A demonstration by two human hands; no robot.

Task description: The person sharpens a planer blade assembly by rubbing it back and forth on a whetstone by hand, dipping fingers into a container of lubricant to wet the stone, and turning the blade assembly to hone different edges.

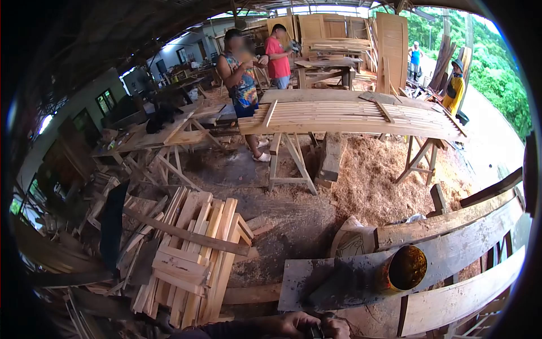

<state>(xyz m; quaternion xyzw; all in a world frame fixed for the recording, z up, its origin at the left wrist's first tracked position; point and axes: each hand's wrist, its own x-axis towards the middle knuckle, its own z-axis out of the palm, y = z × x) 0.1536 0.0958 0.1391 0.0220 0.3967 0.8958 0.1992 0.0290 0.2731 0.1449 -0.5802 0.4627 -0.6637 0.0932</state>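
At the bottom edge, my left hand (298, 323) reaches in from the left with its fingers curled. My right hand (336, 326) is right beside it, closed and partly cut off by the frame. Between the two is a small dark thing (315, 330) too cropped to name; both hands seem to be on it. Just beyond them lies a stained grey board (350, 274). A round can (407, 268) with a dark, stained inside rests on that board, to the right of my hands.
A stack of cut lumber (195, 248) lies to the left. Ahead, sawhorses carry a long bench (316, 96) with wooden strips, above shavings (367, 175). Two people (240, 79) stand behind it; a person in yellow (454, 90) is at the right. Planks (463, 302) lie at lower right.
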